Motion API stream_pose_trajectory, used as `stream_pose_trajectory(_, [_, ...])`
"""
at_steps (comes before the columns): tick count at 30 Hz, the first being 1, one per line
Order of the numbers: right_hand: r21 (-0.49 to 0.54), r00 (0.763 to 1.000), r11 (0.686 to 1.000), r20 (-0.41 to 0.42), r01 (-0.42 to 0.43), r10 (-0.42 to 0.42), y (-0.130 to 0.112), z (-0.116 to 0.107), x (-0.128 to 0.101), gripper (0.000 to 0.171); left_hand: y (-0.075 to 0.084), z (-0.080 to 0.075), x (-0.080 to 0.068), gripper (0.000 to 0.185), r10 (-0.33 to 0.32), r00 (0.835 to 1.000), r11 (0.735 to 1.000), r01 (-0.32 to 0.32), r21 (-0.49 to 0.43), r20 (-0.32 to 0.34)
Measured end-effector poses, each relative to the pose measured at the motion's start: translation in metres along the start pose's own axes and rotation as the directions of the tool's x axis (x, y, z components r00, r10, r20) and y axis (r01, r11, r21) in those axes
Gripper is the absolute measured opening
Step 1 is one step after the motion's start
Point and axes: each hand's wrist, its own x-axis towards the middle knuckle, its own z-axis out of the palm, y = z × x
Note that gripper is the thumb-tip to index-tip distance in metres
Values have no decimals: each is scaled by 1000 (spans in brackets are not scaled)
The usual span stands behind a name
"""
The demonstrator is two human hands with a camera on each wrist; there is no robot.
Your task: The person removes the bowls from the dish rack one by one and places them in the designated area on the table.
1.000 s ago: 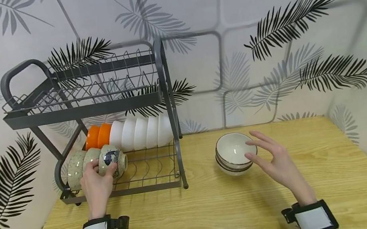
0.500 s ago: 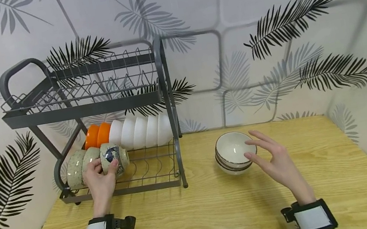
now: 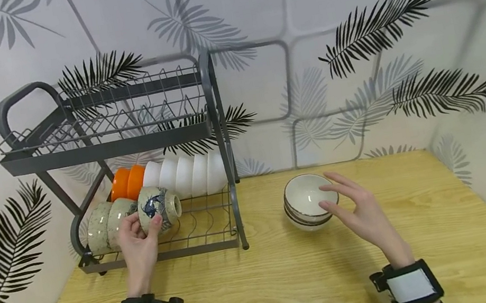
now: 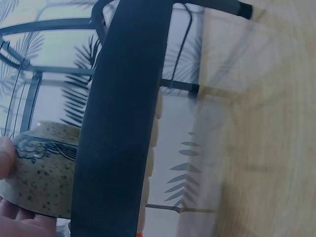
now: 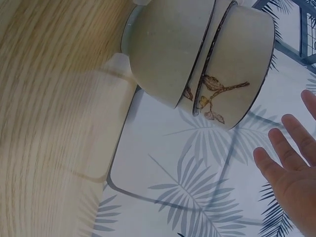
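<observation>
My left hand (image 3: 139, 246) grips a speckled bowl (image 3: 154, 209) with a blue pattern, thumb on the near side, at the lower shelf of the rack. The bowl is tipped on its side with its foot facing right. In the left wrist view the fingers (image 4: 22, 224) are under the rim of the same bowl (image 4: 44, 173), and the rack's bar hides part of it. Two speckled bowls (image 3: 103, 228) lean on the shelf to its left. My right hand (image 3: 360, 207) has its fingers spread beside a stack of cream bowls (image 3: 310, 196) with dark rims. A brown twig design shows on the stack (image 5: 232, 74).
The grey two-tier dish rack (image 3: 108, 151) stands at the left against the patterned wall. Orange bowls (image 3: 126, 183) and several white bowls (image 3: 186, 176) line the back of its lower shelf. The wooden table (image 3: 256, 288) spreads in front and to the right.
My left hand has drawn the blue-patterned bowl to the right, away from the other speckled bowls. The right hand has stayed beside the cream stack.
</observation>
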Motion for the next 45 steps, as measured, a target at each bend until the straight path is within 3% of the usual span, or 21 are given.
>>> stream_pose_trajectory(6, [1, 1000, 1000, 10, 19, -19, -4, 3, 2, 30, 3, 0, -10, 30, 61, 996, 998, -59, -36, 62])
stream_pose_trajectory(11, [-7, 999, 999, 25, 39, -39, -7, 6, 4, 33, 10, -4, -20, 31, 141, 983, 990, -138, -37, 120])
stream_pose_trajectory(14, [4, 998, 998, 31, 59, -59, -10, 7, 5, 37, 14, -2, -27, 31, 223, 961, 975, -222, -25, 164])
stream_pose_trajectory(16, [14, 995, 995, 30, 95, -95, -13, 8, 6, 41, 17, -1, -31, 31, 290, 935, 956, -295, -7, 204])
stream_pose_trajectory(19, [28, 986, 986, 32, 165, -165, -17, 11, 8, 47, 21, 3, -36, 33, 404, 876, 906, -422, 14, 263])
stream_pose_trajectory(21, [31, 976, 977, 36, 212, -213, -21, 14, 9, 51, 24, 5, -39, 37, 470, 827, 866, -499, 19, 308])
stream_pose_trajectory(25, [34, 958, 959, 50, 282, -283, -30, 19, 7, 61, 30, 10, -44, 43, 571, 721, 787, -617, -13, 391])
stream_pose_trajectory(29, [55, 946, 949, 80, 311, -315, -41, 22, 0, 68, 36, 16, -49, 22, 650, 606, 705, -707, -64, 459])
stream_pose_trajectory(31, [79, 937, 941, 99, 329, -335, -47, 24, -3, 70, 39, 19, -52, 23, 675, 553, 664, -744, -75, 489])
stream_pose_trajectory(34, [126, 911, 913, 98, 387, -400, -55, 27, -5, 66, 44, 23, -57, 22, 672, 499, 627, -777, -62, 547])
stream_pose_trajectory(38, [165, 867, 862, 59, 480, -495, -63, 31, -6, 57, 49, 28, -65, 27, 650, 442, 596, -801, -54, 618])
stream_pose_trajectory(40, [174, 848, 840, 45, 514, -529, -66, 33, -7, 56, 51, 31, -68, 33, 659, 400, 566, -822, -69, 636])
stream_pose_trajectory(43, [177, 828, 822, 56, 542, -558, -69, 36, -8, 56, 52, 37, -71, 32, 665, 340, 532, -840, -103, 664])
stream_pose_trajectory(45, [174, 817, 815, 76, 553, -571, -69, 37, -9, 54, 52, 40, -73, 31, 663, 311, 516, -849, -115, 681])
